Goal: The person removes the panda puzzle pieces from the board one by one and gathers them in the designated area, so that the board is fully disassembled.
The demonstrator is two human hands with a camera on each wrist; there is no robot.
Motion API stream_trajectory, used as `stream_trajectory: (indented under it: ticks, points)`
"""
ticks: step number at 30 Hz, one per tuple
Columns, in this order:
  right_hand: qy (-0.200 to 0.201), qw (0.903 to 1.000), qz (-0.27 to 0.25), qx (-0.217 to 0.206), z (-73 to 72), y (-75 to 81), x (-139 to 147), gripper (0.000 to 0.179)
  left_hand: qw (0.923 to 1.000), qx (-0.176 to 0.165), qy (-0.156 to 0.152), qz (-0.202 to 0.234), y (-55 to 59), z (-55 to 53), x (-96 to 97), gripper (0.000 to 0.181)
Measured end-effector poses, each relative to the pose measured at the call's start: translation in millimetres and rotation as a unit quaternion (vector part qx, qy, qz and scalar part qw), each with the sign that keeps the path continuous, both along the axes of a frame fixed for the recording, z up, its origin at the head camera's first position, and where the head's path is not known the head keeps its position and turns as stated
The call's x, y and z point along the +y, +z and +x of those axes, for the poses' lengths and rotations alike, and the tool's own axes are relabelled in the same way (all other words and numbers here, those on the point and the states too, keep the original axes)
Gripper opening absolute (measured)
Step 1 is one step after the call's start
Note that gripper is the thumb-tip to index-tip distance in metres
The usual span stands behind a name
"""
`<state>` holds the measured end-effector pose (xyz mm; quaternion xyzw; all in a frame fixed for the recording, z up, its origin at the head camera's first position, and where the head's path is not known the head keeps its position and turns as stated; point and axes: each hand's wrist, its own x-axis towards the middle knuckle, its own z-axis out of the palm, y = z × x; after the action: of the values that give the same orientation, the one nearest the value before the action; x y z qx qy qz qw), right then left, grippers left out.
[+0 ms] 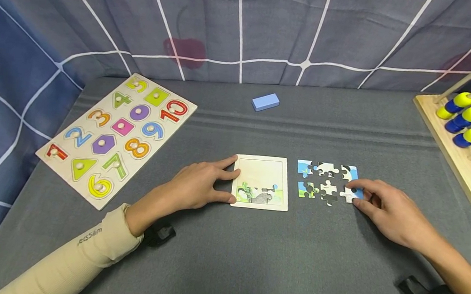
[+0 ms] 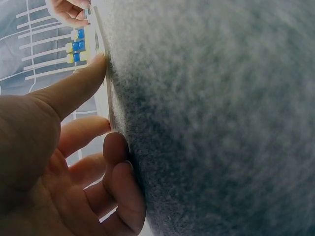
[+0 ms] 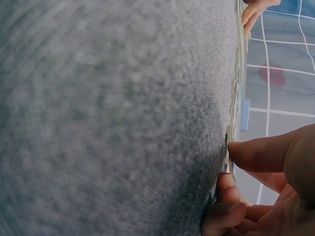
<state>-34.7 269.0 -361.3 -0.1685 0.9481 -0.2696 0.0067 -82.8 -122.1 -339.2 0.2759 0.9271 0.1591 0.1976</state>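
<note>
A square wooden puzzle tray (image 1: 259, 169) lies flat in front, with a few picture pieces fitted along its lower part. My left hand (image 1: 198, 185) rests at the tray's left edge, thumb near the lower corner and fingertips higher up on the rim. Right of the tray, loose jigsaw pieces (image 1: 326, 169) with a black-and-white animal on blue and green are spread in two rows. My right hand (image 1: 395, 214) pinches the lower right puzzle piece (image 1: 348, 194) between thumb and fingers; its right side is partly covered by them.
A number puzzle board (image 1: 111, 156) with knobbed pieces lies at the left. Behind the tray is a blue block (image 1: 266, 102). A wooden bead rack (image 1: 452, 149) with yellow and blue beads stands at the right. Checked cloth (image 1: 213, 26) hangs along the back.
</note>
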Motion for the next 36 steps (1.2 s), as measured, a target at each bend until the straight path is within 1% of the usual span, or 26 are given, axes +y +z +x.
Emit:
stream_trajectory:
  ticks: [8,20,29,32,36]
  points:
    - [0.003,0.9998,0.005,0.020,0.2,-0.6,0,0.031,1.0000,-0.003,0.001,-0.003,0.6,0.2,0.8,0.067]
    - [-0.005,0.9998,0.007,0.018,0.7,0.3,-1,0.029,1.0000,0.002,0.003,0.001,0.7,1.6,0.2,0.067]
    - [-0.014,0.9994,-0.027,0.018,-0.5,4.6,-4,0.026,1.0000,0.006,0.000,0.002,0.4,1.3,0.3,0.067]
    - [-0.008,0.9990,-0.038,0.023,-1.7,8.1,-10,0.026,1.0000,0.004,0.001,0.002,0.3,1.0,0.4,0.068]
    - [0.008,0.9979,-0.062,0.015,-3.7,12.0,-25,0.023,1.0000,0.003,0.002,0.005,0.1,0.9,0.3,0.068]
